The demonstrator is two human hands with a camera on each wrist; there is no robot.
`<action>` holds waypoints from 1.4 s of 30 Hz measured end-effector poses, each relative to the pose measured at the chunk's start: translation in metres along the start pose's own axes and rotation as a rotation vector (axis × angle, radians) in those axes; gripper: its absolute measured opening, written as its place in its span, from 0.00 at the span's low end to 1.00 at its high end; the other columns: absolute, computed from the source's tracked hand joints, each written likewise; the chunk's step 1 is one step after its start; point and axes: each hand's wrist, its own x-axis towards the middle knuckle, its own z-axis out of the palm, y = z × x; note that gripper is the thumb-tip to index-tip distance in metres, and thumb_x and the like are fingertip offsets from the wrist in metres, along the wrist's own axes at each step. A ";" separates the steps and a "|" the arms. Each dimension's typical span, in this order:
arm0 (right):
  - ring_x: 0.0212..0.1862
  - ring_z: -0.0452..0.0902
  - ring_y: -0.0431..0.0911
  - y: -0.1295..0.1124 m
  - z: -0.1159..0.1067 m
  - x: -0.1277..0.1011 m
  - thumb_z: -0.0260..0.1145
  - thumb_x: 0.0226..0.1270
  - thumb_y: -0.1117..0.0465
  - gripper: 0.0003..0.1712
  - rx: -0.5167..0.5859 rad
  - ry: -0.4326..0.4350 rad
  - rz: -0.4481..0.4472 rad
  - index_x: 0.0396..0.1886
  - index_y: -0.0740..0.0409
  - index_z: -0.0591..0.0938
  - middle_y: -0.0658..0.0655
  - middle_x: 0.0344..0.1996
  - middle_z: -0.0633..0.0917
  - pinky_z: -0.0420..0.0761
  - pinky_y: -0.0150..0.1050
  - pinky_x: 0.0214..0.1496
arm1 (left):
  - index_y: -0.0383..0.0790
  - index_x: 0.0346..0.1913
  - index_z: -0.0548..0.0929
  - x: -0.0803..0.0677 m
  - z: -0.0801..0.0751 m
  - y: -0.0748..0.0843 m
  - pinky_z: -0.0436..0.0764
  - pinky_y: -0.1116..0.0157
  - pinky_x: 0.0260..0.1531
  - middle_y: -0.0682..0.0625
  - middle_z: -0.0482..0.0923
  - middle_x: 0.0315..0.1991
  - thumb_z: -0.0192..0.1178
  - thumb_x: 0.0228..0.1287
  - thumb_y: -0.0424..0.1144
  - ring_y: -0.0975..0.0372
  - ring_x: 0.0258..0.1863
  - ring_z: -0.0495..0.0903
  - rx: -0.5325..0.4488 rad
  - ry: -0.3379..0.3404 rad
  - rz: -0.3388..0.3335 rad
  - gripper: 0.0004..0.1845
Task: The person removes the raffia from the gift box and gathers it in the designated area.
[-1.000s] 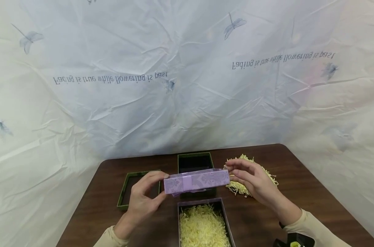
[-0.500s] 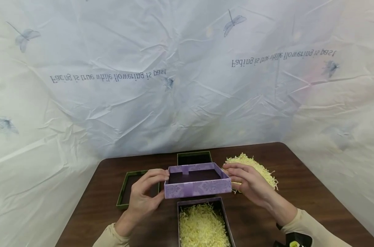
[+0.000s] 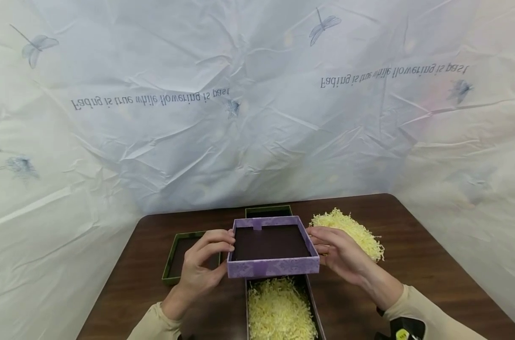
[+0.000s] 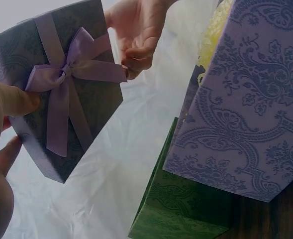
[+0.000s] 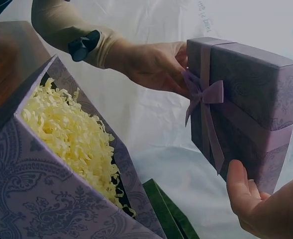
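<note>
So the purple lid (image 3: pixel 272 245) is held up in the air between both hands, hollow side facing up, hovering right over the far end of the purple box (image 3: pixel 281 309) that's stuffed with yellow paper shred. The left hand (image 3: pixel 201 264) grips its left edge with fingers curled over the rim and thumb underneath, and the right hand (image 3: pixel 341 255) pinches the right edge the same way. From the wrist views you can see the ribbon bow (image 4: pixel 69 64) on the lid's underside, and there's a loose shred pile (image 3: pixel 350 231) just behind the right hand plus a green lid (image 3: pixel 172 264) on the table (image 3: pixel 431 264) behind the left one.
</note>
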 end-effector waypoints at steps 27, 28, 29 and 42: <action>0.43 0.84 0.44 -0.001 0.005 0.005 0.52 0.74 0.67 0.19 0.089 0.048 0.033 0.61 0.71 0.65 0.54 0.43 0.86 0.83 0.37 0.50 | 0.27 0.39 0.81 -0.012 -0.001 -0.022 0.78 0.54 0.60 0.35 0.76 0.45 0.61 0.62 0.22 0.47 0.54 0.76 0.009 -0.029 0.106 0.04; 0.43 0.84 0.44 -0.001 0.005 0.004 0.52 0.74 0.67 0.20 0.093 0.048 0.039 0.61 0.71 0.65 0.54 0.44 0.86 0.84 0.38 0.50 | 0.27 0.39 0.81 -0.012 -0.001 -0.022 0.78 0.54 0.60 0.35 0.76 0.45 0.61 0.62 0.23 0.47 0.53 0.76 0.010 -0.028 0.109 0.04; 0.44 0.84 0.44 -0.001 0.005 0.004 0.52 0.74 0.67 0.21 0.099 0.048 0.045 0.62 0.72 0.64 0.54 0.44 0.86 0.84 0.38 0.51 | 0.27 0.39 0.81 -0.012 -0.001 -0.022 0.78 0.54 0.60 0.35 0.76 0.45 0.61 0.62 0.23 0.47 0.53 0.76 0.014 -0.028 0.113 0.03; 0.46 0.85 0.45 -0.001 0.006 0.002 0.53 0.74 0.67 0.29 0.084 0.041 0.077 0.67 0.75 0.56 0.55 0.46 0.86 0.84 0.42 0.52 | 0.26 0.37 0.81 -0.011 0.001 -0.020 0.79 0.56 0.57 0.35 0.77 0.44 0.59 0.64 0.24 0.47 0.52 0.77 0.097 -0.035 0.165 0.03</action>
